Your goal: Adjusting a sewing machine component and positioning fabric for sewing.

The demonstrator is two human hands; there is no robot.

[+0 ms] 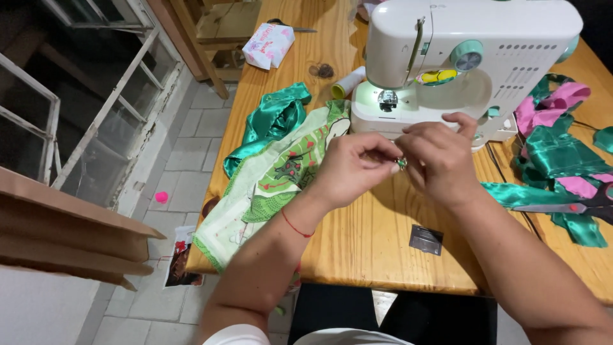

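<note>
Both forearms are extended over the wooden table [370, 249]. Left hand [351, 167] and right hand [440, 156] are brought together just in front of the white sewing machine [472, 45]; a small green-and-metal part, likely a bobbin [401, 163], is pinched between the fingers of both hands. A red string bracelet [297, 227] is worn on the left wrist. Printed green cloth [268, 185] is draped off the left table edge, green satin [271, 118] beside it. Scissors [575, 206] are laid on satin scraps [562, 160] at right. A small metal plate [426, 239] is seen near the front edge.
</note>
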